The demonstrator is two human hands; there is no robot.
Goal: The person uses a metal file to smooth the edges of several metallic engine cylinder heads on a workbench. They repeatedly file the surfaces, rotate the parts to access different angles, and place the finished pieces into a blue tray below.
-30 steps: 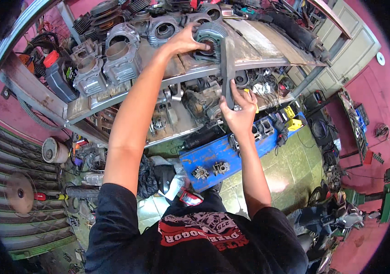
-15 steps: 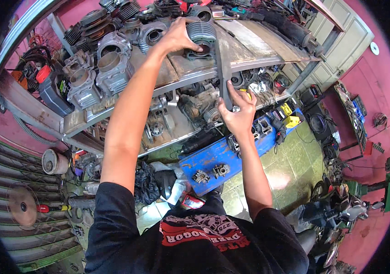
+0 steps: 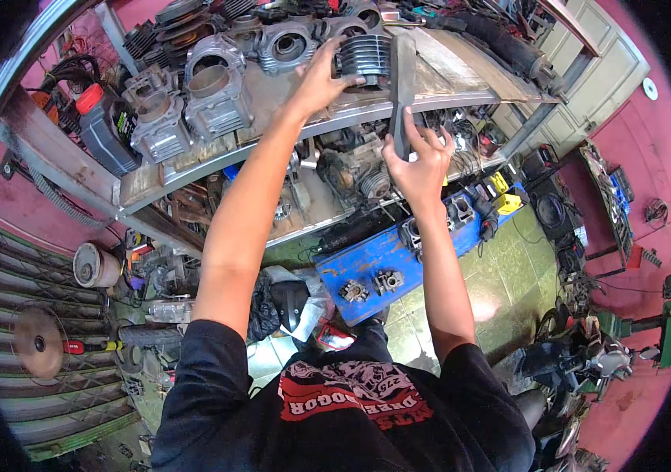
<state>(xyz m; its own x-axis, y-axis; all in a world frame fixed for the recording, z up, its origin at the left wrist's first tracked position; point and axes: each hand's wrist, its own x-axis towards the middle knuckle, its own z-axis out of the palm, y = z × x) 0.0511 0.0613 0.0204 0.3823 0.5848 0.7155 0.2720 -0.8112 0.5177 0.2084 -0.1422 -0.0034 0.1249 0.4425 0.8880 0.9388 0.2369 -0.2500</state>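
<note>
A dark finned engine cylinder (image 3: pixel 363 57) is in my left hand (image 3: pixel 321 85), over the wooden top of the metal-framed bench (image 3: pixel 272 110). My thumb presses low on its near side, and the fingers reach behind its left edge. My right hand (image 3: pixel 422 161) grips the narrow lower end of a long flat grey file (image 3: pixel 403 75). The file points up and away, its broad part close by the cylinder's right side. From here I cannot tell whether the two touch.
Grey cylinder blocks (image 3: pixel 219 102) and a dark bottle with a red cap (image 3: pixel 106 126) crowd the bench's left. More engine parts fill the shelf below. A low blue table (image 3: pixel 335 271) holds two carburetor-like parts (image 3: pixel 371 287). A fan (image 3: pixel 38 342) is at the lower left.
The cylinder has turned in my left hand: its round opening faced me earlier, and now its fins do. The file has become more upright beside it, still in my right hand.
</note>
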